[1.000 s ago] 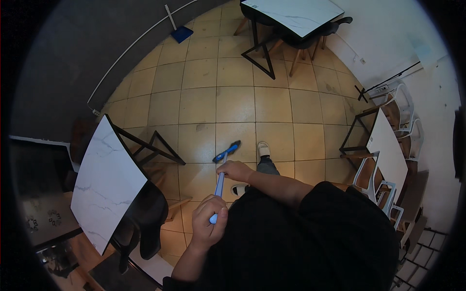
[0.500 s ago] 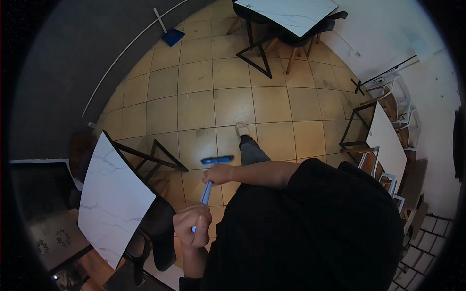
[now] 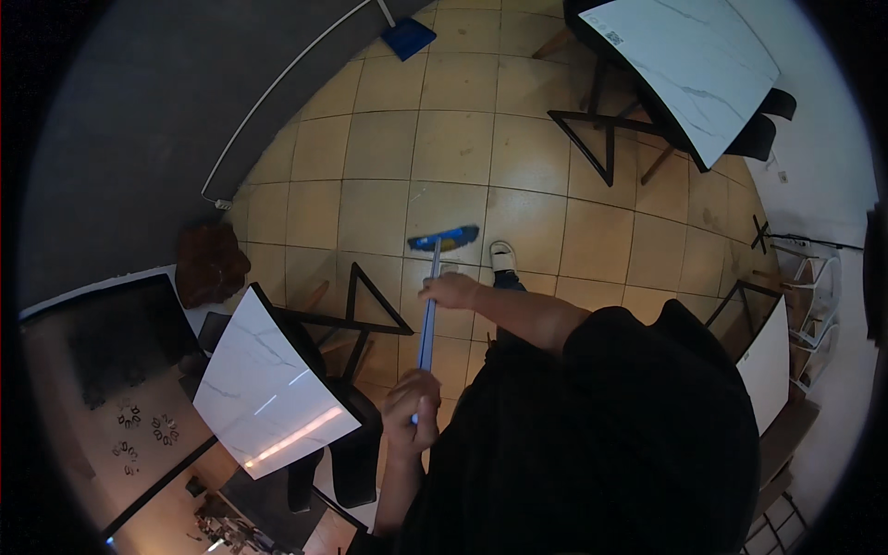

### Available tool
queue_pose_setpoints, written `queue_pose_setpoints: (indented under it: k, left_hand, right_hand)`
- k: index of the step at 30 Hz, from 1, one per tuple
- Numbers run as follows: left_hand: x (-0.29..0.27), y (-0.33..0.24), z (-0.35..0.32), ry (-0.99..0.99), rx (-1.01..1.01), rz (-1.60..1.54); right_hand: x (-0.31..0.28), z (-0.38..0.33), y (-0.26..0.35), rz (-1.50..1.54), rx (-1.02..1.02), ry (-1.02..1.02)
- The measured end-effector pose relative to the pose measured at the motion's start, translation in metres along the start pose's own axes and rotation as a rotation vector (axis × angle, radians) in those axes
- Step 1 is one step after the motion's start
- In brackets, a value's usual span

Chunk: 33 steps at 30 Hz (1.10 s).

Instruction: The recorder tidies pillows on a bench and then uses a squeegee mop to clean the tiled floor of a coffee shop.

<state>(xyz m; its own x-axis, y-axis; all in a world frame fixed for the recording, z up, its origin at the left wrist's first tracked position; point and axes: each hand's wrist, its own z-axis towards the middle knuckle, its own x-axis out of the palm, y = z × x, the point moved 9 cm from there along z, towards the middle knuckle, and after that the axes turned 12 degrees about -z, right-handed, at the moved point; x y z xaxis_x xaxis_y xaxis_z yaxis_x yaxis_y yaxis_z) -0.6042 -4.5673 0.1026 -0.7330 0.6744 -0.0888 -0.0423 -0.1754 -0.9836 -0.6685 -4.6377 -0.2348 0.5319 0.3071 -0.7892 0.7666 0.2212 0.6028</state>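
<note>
Spanning most of the view, the tiled floor (image 3: pixel 388 139) of tan squares carries everything else. Next in size come two white marble-patterned tabletops on black frames: one table (image 3: pixel 689 65) at the upper right, well apart from the person, and a second table (image 3: pixel 268 388) at the lower left, just beside the person's left arm, with dark chairs (image 3: pixel 356 462) tucked under it. A blue dustpan (image 3: pixel 408 37) lies far off at the top edge, beside a long white bar.

The broom (image 3: pixel 428 305) stands nearly upright between the hands; its blue head (image 3: pixel 445 239) rests on the floor just ahead of the white shoe (image 3: pixel 502 256). The right hand (image 3: pixel 450 289) is wrapped around the shaft partway down — fingers closed on the pole. The left hand (image 3: pixel 411 404) is fisted around the upper end of the same pole, near the torso.

Judged from its slim shaft and small head, the broom is likely light and stiff, with the bristles the only yielding part. A smooth pole may slip in a loose grip, so two hands spaced well apart — one high, one lower — should give the best leverage and steering.
</note>
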Motion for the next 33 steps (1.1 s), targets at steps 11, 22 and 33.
queue_pose_setpoints:
  k: [11, 22, 33]
  left_hand:
    - [-0.043, -0.056, 0.182, -0.006, 0.198, -0.075]
    - [-0.116, 0.026, 0.287, 0.270, -0.119, 0.100]
    - [-0.216, 0.062, 0.429, 0.395, 0.140, -0.220]
  right_hand:
    - [-0.155, 0.079, -0.044, 0.178, 0.111, -0.275]
    - [-0.135, 0.217, -0.073, 0.235, 0.032, -0.494]
    - [-0.276, 0.289, -0.218, -0.074, 0.428, -0.393]
